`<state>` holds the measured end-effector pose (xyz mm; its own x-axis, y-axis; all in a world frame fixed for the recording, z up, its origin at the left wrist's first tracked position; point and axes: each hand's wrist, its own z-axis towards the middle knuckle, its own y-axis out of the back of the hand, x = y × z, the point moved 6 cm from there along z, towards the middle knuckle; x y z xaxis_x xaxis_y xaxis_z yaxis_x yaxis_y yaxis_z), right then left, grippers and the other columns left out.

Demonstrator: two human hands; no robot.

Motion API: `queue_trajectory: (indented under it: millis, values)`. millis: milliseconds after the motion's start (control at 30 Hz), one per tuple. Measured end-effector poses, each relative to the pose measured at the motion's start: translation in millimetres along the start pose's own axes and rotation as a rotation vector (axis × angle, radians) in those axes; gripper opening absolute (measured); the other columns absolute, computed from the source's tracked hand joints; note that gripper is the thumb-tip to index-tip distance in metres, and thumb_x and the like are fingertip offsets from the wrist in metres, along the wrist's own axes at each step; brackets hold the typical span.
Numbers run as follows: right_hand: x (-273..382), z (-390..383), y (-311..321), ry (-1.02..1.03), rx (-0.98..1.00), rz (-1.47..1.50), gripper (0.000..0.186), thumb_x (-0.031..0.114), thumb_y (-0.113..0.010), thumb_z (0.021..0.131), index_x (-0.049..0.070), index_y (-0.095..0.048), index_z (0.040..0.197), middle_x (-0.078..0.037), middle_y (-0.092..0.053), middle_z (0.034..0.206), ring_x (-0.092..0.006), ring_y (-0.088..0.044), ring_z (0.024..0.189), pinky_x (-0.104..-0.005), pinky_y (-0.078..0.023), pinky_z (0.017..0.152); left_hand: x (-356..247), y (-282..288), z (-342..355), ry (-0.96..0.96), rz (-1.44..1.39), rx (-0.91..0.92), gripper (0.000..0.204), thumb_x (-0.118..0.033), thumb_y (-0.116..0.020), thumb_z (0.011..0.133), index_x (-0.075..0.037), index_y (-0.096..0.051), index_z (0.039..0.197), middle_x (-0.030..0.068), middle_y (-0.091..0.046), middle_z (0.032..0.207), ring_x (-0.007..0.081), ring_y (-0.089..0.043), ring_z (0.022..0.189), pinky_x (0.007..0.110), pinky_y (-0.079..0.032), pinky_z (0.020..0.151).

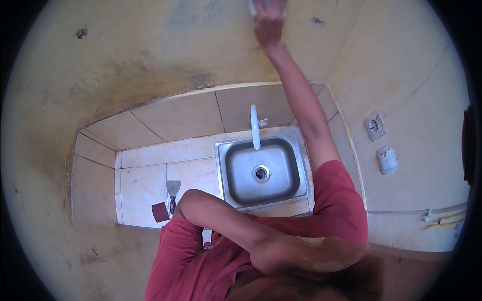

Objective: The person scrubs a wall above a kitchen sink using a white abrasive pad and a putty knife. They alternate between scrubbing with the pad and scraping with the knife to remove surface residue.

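Up at the top edge, my right hand is raised against the stained wall, pressing a pale, whitish object that shows only at its sides. The hand is somewhat blurred and cut by the frame, so the object's kind cannot be made out. My left arm is bent, its elbow over the counter's front edge and its forearm folded back towards my body. The left hand seems to lie close to the camera, blurred, with its fingers not distinguishable. Near that elbow lie a putty knife and a dark red sandpaper piece.
A steel sink with a white faucet is set into the tiled counter. Tiles line the wall behind it. On the right wall are a socket, a white box and loose yellow wires.
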<state>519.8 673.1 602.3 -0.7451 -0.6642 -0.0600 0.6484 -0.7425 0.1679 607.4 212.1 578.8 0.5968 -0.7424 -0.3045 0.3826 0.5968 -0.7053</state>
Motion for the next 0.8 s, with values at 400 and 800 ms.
queue_trajectory:
  millis: [400, 800]
  values:
    - [19.3, -10.0, 20.0, 0.021, -0.081, -0.05, 0.059, 0.001, -0.047, 0.092, 0.002, -0.049, 0.151, -0.023, -0.05, 0.152, -0.0457, -0.037, 0.148, -0.0657, -0.027, 0.12, -17.4, -4.6, -3.1, -0.005, -0.064, 0.016, 0.073, -0.051, -0.017, 0.109, 0.007, -0.051, 0.136, 0.0131, -0.066, 0.118, 0.0197, -0.063, 0.102, 0.031, -0.047, 0.098]
    - [23.8, 13.9, 10.0, 0.017, -0.081, -0.067, 0.057, 0.004, -0.048, 0.093, 0.006, -0.052, 0.15, -0.02, -0.05, 0.153, -0.0468, -0.041, 0.144, -0.0648, -0.027, 0.12, -23.6, -2.1, -18.1, -0.009, -0.042, 0.01, 0.066, -0.045, -0.019, 0.112, 0.008, -0.047, 0.139, 0.0108, -0.066, 0.116, 0.0165, -0.064, 0.1, 0.028, -0.048, 0.097]
